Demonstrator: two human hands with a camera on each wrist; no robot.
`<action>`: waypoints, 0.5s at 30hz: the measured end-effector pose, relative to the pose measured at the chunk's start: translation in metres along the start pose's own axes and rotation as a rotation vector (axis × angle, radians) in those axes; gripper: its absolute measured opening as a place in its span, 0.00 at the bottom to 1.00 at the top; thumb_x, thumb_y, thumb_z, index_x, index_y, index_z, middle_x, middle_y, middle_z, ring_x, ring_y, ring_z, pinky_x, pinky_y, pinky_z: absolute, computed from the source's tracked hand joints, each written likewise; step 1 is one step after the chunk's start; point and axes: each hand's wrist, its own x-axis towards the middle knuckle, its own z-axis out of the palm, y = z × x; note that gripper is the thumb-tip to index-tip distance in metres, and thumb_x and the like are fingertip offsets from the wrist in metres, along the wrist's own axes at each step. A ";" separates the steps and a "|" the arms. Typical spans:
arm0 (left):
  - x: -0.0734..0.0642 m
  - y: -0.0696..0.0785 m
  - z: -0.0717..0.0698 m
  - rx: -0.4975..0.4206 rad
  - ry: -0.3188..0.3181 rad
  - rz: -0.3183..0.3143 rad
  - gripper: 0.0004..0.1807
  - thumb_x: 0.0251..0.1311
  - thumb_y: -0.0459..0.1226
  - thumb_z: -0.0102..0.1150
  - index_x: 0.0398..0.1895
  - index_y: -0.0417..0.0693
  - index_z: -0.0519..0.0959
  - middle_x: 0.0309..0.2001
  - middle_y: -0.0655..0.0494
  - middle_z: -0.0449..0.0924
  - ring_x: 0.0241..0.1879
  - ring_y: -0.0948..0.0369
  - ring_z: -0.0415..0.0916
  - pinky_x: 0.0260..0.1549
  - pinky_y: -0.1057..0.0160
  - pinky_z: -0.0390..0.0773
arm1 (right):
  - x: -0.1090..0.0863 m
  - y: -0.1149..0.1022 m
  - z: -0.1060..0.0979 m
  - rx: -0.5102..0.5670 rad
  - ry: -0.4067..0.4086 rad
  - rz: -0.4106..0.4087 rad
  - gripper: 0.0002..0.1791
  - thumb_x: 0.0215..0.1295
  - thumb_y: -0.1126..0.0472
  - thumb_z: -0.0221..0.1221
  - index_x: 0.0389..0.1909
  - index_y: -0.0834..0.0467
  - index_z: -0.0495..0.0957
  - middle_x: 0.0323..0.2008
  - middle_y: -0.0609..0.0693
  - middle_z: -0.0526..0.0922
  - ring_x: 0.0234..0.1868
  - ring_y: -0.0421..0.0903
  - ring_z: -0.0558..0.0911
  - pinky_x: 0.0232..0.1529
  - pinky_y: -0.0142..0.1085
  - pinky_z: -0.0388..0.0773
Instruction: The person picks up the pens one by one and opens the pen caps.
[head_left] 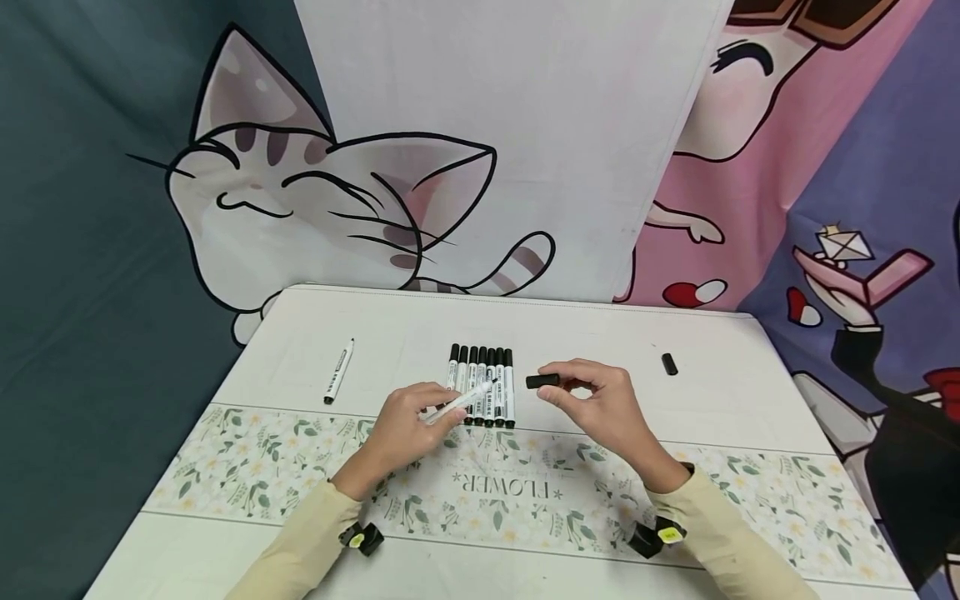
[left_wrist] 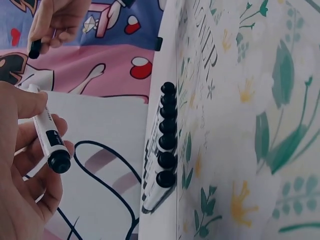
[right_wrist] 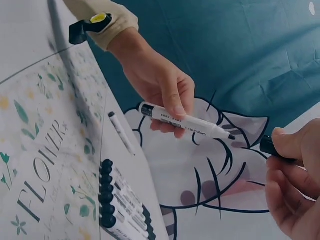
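Note:
My left hand (head_left: 414,421) pinches an uncapped white marker (right_wrist: 192,125) between thumb and fingers, its dark tip pointing right toward the other hand. A black marker cap (head_left: 542,381) is pinched by the thumb and fingers of my right hand (head_left: 600,402), apart from the marker's tip. Behind and below the held marker, a row of several capped markers (head_left: 509,387) lies side by side on the table, black caps toward the far side. In the left wrist view the held marker's black end (left_wrist: 59,162) faces the camera.
Another uncapped marker (head_left: 339,372) lies alone on the left of the table (head_left: 600,333). A loose black cap (head_left: 669,364) lies on the right side. A flower-printed band (head_left: 285,467) crosses the table in front of the markers. Printed cloths (head_left: 487,83) hang behind the table.

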 end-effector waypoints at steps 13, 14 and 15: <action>0.006 -0.016 -0.029 0.073 0.053 -0.176 0.14 0.60 0.41 0.73 0.46 0.44 0.89 0.31 0.58 0.85 0.28 0.62 0.74 0.25 0.65 0.72 | -0.001 0.006 -0.011 -0.074 0.034 0.074 0.14 0.57 0.67 0.74 0.44 0.51 0.89 0.31 0.42 0.88 0.30 0.38 0.82 0.33 0.39 0.82; 0.007 -0.018 -0.032 0.081 0.055 -0.197 0.15 0.61 0.41 0.73 0.47 0.43 0.89 0.31 0.57 0.85 0.28 0.62 0.75 0.25 0.65 0.72 | -0.001 0.007 -0.011 -0.078 0.036 0.074 0.14 0.57 0.68 0.73 0.44 0.52 0.89 0.31 0.42 0.88 0.30 0.38 0.82 0.33 0.39 0.82; 0.008 -0.020 -0.034 0.087 0.058 -0.220 0.15 0.61 0.42 0.73 0.47 0.43 0.89 0.31 0.56 0.85 0.28 0.63 0.75 0.24 0.65 0.73 | -0.001 0.007 -0.012 -0.077 0.037 0.075 0.14 0.57 0.68 0.73 0.44 0.52 0.89 0.31 0.43 0.88 0.30 0.38 0.82 0.33 0.40 0.83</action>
